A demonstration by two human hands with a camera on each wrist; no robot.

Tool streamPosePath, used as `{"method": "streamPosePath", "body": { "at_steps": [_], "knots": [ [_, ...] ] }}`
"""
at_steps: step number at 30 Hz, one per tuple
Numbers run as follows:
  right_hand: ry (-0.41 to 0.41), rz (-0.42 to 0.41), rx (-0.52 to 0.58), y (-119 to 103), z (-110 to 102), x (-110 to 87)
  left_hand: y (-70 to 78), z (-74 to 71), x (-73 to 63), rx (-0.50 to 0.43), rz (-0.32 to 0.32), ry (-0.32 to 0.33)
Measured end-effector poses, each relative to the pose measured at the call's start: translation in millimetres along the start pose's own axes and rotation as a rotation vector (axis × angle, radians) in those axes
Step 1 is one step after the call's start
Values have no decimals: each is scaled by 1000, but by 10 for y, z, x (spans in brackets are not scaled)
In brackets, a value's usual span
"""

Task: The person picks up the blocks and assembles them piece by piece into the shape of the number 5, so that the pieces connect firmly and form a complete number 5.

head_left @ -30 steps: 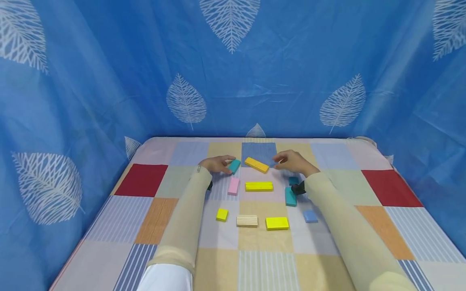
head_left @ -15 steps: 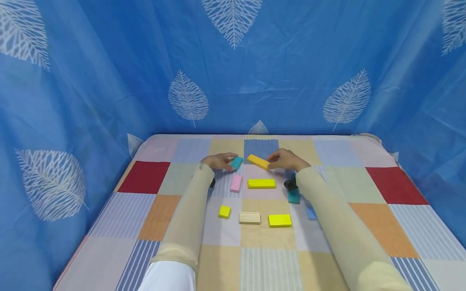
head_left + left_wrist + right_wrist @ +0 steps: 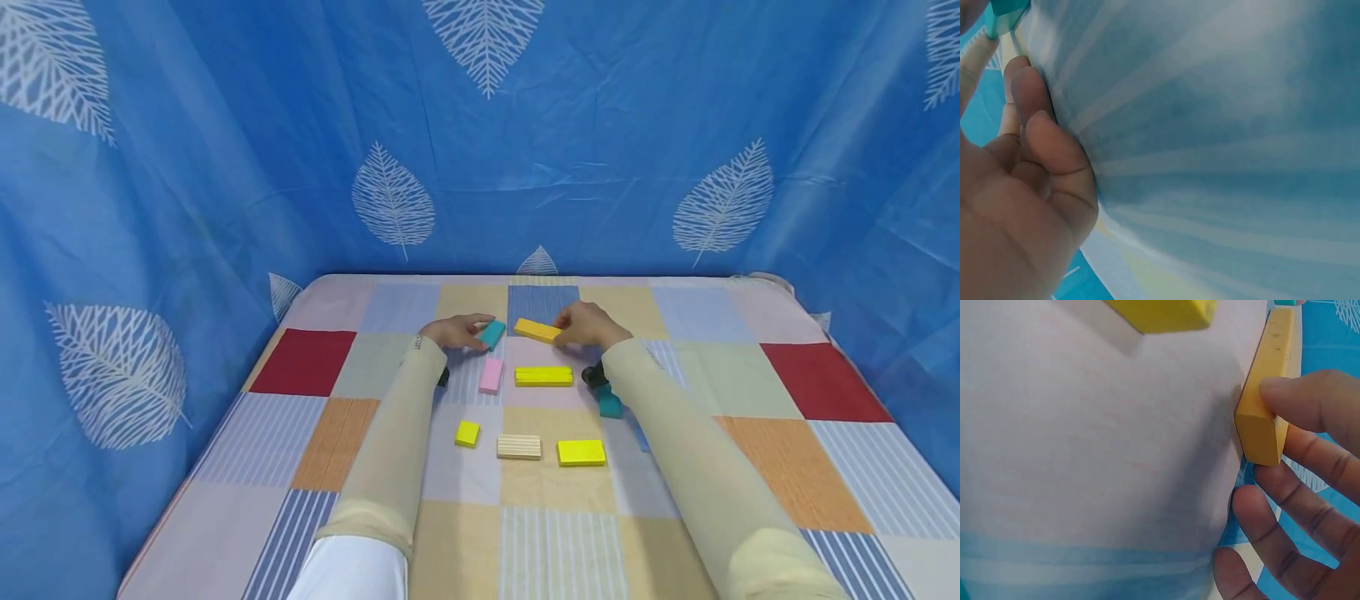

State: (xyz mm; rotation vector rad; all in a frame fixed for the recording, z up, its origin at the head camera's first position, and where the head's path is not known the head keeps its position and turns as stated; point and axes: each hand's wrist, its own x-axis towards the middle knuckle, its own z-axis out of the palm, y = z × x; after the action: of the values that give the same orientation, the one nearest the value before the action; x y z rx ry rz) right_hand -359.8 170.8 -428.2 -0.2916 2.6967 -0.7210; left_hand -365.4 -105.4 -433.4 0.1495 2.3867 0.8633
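At the far middle of the table, my left hand pinches a teal block between thumb and forefinger. In the left wrist view only a corner of that teal block shows, with the other fingers curled below it. My right hand grips the right end of an orange-yellow block. The right wrist view has the thumb on one face of the orange-yellow block and fingers behind it. A pink block lies just nearer than the teal one, and a long yellow block beside it.
Closer in lie a small yellow block, a ridged beige block and a wider yellow block. Another teal block and a blue block are partly hidden by the right sleeve. A blue leaf-print curtain surrounds the patchwork-covered table.
My right hand has moved left and taken hold of the orange-yellow block's right end. The left hand stays at the teal block. The head view has shifted slightly.
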Motion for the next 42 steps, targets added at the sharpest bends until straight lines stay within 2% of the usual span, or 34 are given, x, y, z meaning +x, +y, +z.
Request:
{"method": "streamPosePath", "body": {
  "at_steps": [8, 13, 22, 34, 42],
  "knots": [
    [6, 18, 0, 31, -9, 43, 9, 10, -23, -10, -34, 4],
    [15, 39, 43, 49, -25, 40, 12, 1, 0, -15, -37, 6],
    [16, 32, 99, 95, -56, -1, -3, 4, -2, -3, -4, -2],
    [-9, 30, 95, 156, -52, 66, -2, 1, -21, 4, -4, -7],
    [12, 97, 200, 208, -53, 33, -20, -50, 13, 5, 3, -36]
  ]
}}
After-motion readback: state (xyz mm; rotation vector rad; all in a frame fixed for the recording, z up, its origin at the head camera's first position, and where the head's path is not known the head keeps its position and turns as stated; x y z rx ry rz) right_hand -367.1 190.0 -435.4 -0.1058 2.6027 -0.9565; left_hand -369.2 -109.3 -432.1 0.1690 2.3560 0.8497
